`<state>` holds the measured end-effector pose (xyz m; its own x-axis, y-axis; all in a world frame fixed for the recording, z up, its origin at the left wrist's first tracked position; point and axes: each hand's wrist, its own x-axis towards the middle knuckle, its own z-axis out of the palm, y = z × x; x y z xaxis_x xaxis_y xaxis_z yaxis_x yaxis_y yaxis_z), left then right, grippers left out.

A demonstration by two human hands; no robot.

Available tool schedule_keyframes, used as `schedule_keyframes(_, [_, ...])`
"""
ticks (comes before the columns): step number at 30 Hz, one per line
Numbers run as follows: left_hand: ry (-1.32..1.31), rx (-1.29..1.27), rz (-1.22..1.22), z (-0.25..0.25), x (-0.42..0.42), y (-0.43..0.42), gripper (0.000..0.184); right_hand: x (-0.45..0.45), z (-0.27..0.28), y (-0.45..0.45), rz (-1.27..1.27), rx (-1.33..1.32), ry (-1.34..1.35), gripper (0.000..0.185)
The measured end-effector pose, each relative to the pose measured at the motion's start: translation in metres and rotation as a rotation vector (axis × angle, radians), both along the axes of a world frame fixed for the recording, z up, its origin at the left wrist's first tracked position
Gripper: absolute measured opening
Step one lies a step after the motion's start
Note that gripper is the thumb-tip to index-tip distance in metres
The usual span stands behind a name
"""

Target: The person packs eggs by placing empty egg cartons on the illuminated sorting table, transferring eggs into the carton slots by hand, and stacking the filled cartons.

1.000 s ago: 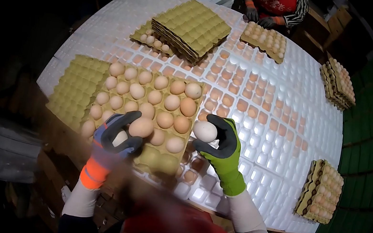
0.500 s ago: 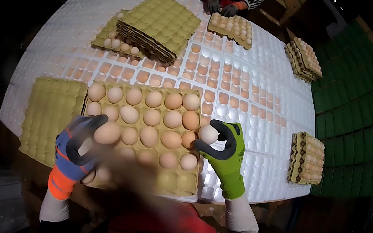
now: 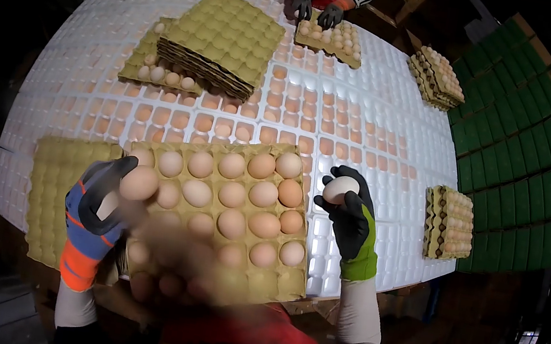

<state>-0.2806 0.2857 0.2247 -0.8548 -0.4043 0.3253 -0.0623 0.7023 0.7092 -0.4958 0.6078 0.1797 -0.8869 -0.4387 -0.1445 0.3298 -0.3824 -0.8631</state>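
Observation:
My left hand, in a blue, orange and grey glove, is closed around a brown egg at the left side of the pulp egg tray. A paler egg shows in its palm. In front of me the egg tray holds rows of brown and cream eggs, with bare cups at its near right corner; a blur covers its lower middle. Right of the tray, my right hand, in a green and black glove, grips a whitish egg above the white plastic trays.
A pulp tray lies at the left. Stacked pulp trays stand at the back, partly over a tray of eggs. Egg-filled stacks line the right side, beside green boxes. Across the table, a co-worker's gloved hands touch another egg tray.
My right hand has moved right, away from the tray's edge, and turned with the whitish egg in it. The left hand is slightly further left; the tray looks slightly turned and shifted right.

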Motion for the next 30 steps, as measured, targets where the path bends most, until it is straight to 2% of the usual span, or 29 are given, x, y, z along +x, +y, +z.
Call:
schedule_keyframes(4, [0.007,0.026,0.029,-0.004,-0.006,-0.006,0.048,-0.039,-0.004,-0.016,0.129,0.305,0.276,0.045])
schedule_keyframes(6, [-0.039,-0.071,0.049,-0.006,-0.008,-0.012,0.049,-0.042,0.004,-0.026,0.169,0.469,0.391,0.043])
schedule_keyframes(7, [-0.054,0.033,0.105,-0.011,-0.009,-0.015,0.05,-0.046,-0.003,-0.027,0.164,0.418,0.417,0.043])
schedule_keyframes(10, [0.039,-0.061,0.051,-0.006,-0.025,-0.052,0.048,-0.058,0.001,-0.036,0.22,0.28,0.199,0.051])
schedule_keyframes(12, [-0.012,-0.166,0.063,-0.016,-0.049,-0.099,0.046,-0.064,0.009,-0.05,0.233,0.182,0.227,0.054])
schedule_keyframes(14, [-0.045,-0.095,0.061,-0.046,-0.085,-0.159,0.046,-0.07,0.018,-0.066,0.259,0.202,0.295,0.057])
schedule_keyframes(15, [-0.092,-0.031,0.078,-0.058,-0.102,-0.183,0.045,-0.073,0.023,-0.075,0.279,0.222,0.313,0.056])
schedule_keyframes(18, [-0.55,-0.299,0.277,-0.092,-0.16,-0.253,0.051,-0.08,0.037,-0.104,0.372,0.259,0.332,0.052])
schedule_keyframes(20, [-0.67,-0.301,0.316,-0.11,-0.189,-0.276,0.05,-0.077,0.038,-0.122,0.376,0.254,0.332,0.051])
schedule_keyframes(24, [-0.702,-0.371,0.413,-0.16,-0.222,-0.308,0.052,-0.064,0.042,-0.148,0.388,0.3,0.279,0.049])
schedule_keyframes(26, [-0.686,-0.388,0.519,-0.172,-0.223,-0.315,0.053,-0.063,0.042,-0.157,0.427,0.31,0.305,0.05])
schedule_keyframes(28, [-0.705,-0.373,0.48,-0.176,-0.222,-0.33,0.053,-0.058,0.045,-0.168,0.444,0.312,0.327,0.049])
schedule_keyframes(30, [-0.548,-0.087,0.456,-0.183,-0.221,-0.342,0.05,-0.061,0.052,-0.18,0.486,0.39,0.332,0.047])
